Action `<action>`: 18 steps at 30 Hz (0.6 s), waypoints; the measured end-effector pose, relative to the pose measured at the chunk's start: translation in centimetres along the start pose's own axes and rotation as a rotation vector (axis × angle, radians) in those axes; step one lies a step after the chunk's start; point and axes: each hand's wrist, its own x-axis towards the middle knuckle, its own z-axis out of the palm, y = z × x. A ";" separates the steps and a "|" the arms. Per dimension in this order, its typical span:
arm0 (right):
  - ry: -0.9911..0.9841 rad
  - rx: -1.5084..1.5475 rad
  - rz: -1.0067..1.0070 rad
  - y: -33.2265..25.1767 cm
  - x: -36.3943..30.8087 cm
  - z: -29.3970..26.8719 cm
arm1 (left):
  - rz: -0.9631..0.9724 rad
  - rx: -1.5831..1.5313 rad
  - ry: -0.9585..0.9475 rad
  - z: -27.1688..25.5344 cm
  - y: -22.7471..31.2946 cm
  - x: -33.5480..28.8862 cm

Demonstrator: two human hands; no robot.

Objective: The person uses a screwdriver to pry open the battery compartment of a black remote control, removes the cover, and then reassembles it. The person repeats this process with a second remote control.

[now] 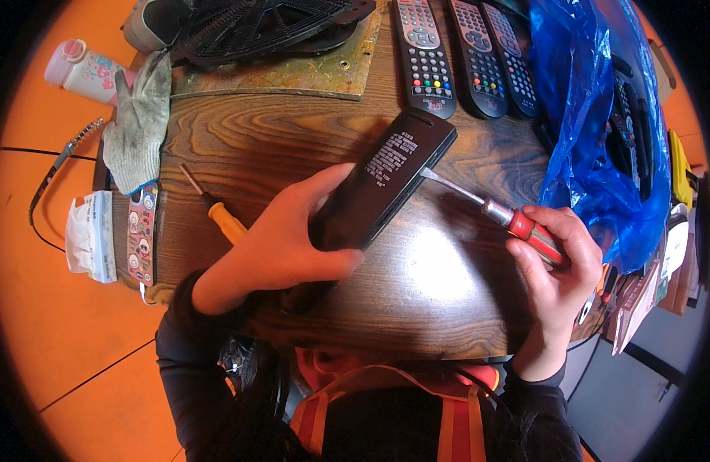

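My left hand (293, 239) is wrapped round a black remote control (386, 173), tilted with its printed back facing up. A narrow gap runs along the remote's right side. In my right hand (559, 262) is a flat-blade screwdriver (524, 227) with a red handle, gripped between thumb and fingers. Its metal tip meets the seam on the remote's right edge, near the far end. Under my left forearm side lies a second screwdriver (225, 222) with an orange-yellow handle, partly hidden by the left hand.
Several remote controls (428, 65) lie button side up at the back. A blue plastic bag (574, 131) with more remotes fills the right. At left are a grey work glove (139, 131), a phone in a patterned case (142, 235), a tissue pack (93, 235) and a pink-and-white bottle (85, 73).
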 end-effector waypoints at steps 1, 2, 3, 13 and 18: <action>0.016 -0.048 -0.028 -0.1 -0.1 0.3 | 0.080 0.097 0.034 0.1 -0.2 0.1; 0.039 -0.130 -0.084 -0.2 -0.1 0.6 | 0.094 0.138 0.053 0.2 -0.4 0.1; 0.059 -0.181 -0.124 -0.3 -0.2 1.0 | 0.109 0.178 0.072 0.3 -0.4 0.1; -0.014 -0.334 -0.180 -0.3 -0.5 2.7 | 0.062 0.348 0.092 1.7 -0.2 -0.6; -0.049 -0.328 -0.395 1.4 0.7 1.9 | -0.047 0.112 -0.027 0.9 -0.9 -0.3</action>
